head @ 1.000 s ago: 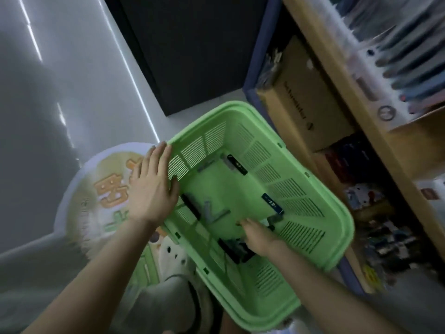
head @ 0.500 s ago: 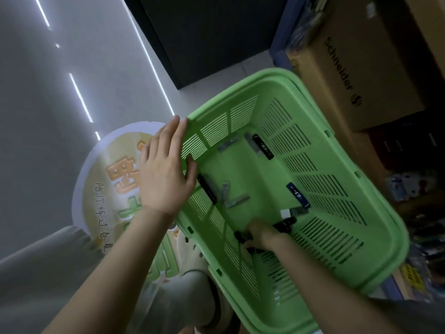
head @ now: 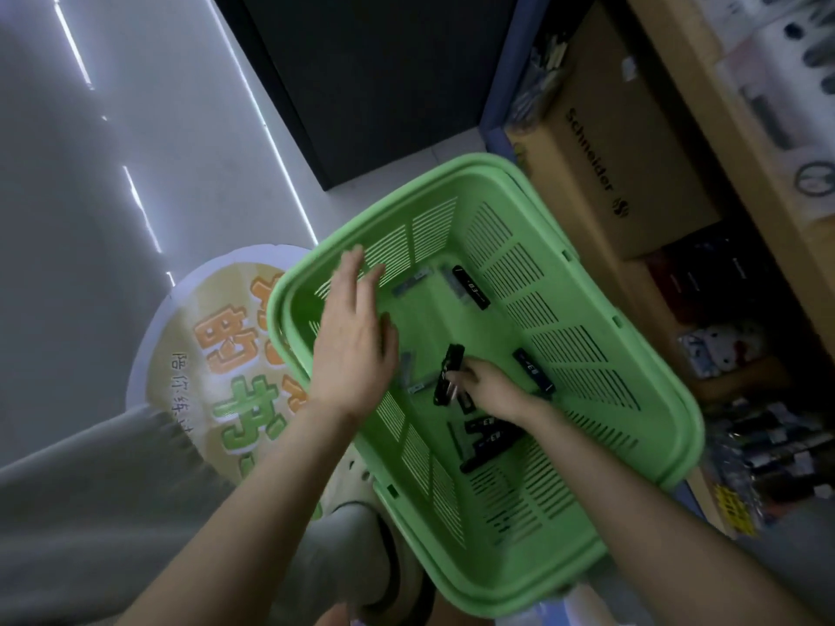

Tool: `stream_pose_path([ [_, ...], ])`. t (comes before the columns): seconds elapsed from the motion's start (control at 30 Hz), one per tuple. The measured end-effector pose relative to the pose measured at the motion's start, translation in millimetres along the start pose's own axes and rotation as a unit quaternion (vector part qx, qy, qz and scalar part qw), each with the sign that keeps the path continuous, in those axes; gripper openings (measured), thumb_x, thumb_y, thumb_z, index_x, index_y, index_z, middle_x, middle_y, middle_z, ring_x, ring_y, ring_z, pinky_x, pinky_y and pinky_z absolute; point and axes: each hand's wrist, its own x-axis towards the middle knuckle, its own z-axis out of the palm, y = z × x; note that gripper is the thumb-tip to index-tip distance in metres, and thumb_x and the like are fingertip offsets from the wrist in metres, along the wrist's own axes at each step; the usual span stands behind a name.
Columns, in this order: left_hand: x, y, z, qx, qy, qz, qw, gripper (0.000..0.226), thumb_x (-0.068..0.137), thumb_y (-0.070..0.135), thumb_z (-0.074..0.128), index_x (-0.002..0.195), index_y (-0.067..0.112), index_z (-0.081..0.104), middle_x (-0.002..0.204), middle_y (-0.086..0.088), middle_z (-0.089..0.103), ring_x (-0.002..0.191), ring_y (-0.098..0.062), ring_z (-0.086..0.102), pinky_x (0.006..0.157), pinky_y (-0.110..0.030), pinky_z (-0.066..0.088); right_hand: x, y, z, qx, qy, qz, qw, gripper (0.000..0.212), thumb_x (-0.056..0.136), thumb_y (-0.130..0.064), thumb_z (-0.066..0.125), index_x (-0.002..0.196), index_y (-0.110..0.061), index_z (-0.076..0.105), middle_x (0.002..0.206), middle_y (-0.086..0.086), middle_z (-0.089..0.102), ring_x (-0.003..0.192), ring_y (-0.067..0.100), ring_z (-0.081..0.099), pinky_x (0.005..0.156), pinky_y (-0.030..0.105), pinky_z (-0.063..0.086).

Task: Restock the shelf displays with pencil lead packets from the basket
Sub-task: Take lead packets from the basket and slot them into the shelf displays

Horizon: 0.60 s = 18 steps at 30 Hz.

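Scene: A person bends over a green basket point(head: 668, 426) that sits low beside a wooden shelf unit point(head: 741, 142) in a dim shop aisle.
Right hand: The right hand point(head: 492, 390) reaches to the basket's floor, fingertips pinching a black packet point(head: 447, 375) that stands tilted on end.
Left hand: The left hand point(head: 352, 350) is over the basket's left wall with its fingers straight and loosely spread, holding nothing. Whether it touches the plastic cannot be told.
Stock: More pencil lead packets lie loose in the basket: a dark heap point(head: 490, 438) just under the right wrist, a blue packet point(head: 533, 370) near the right wall, and another black one point(head: 472, 286) at the far end.
Surroundings: A cardboard box point(head: 632, 142) marked "Schneider" sits on the low shelf. A round floor sticker point(head: 217, 354) lies left of the basket.
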Motion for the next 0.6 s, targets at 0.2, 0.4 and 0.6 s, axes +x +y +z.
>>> stream_pose_path([
  [0.2, -8.6, 37.1, 19.4, -0.317, -0.248, -0.245, 0.882, 0.05, 0.101, 0.04, 0.035, 0.142, 0.012, 0.032, 0.144, -0.01, 0.042, 0.129, -0.024, 0.045, 0.108, -0.036, 0.036, -33.7, -38.6, -14.3, 0.146, 0.011, -0.051, 0.988, 0.021, 0.1, -0.031, 0.044, 0.106, -0.021, 0.061, 0.106, -0.001, 0.067, 0.103, 0.013, 0.063, 0.098, 0.032, 0.046],
  [0.4, -8.6, 49.4, 13.0, -0.425, -0.241, -0.286, 0.824, 0.035, 0.101, 0.039, 0.034, 0.118, 0.014, 0.052, 0.103, -0.01, 0.067, 0.087, -0.019, 0.066, 0.082, -0.032, 0.055, -63.9, -57.7, -21.2, 0.257, 0.024, -0.099, 0.961, 0.023, 0.096, -0.005, 0.049, 0.116, -0.001, 0.061, 0.097, 0.006, 0.069, 0.084, 0.011, 0.069, 0.075, 0.023, 0.057],
  [0.6, -14.7, 56.7, 6.7, -0.511, -0.22, -0.281, 0.782, 0.022, 0.102, 0.029, 0.037, 0.114, 0.017, 0.05, 0.099, -0.007, 0.067, 0.071, -0.018, 0.067, 0.082, -0.04, 0.055, -70.9, -58.5, -21.4, 0.029, 0.208, -0.187, 0.96, 0.02, 0.081, -0.012, 0.073, 0.1, -0.008, 0.072, 0.079, -0.009, 0.063, 0.071, -0.002, 0.058, 0.066, 0.011, 0.05],
])
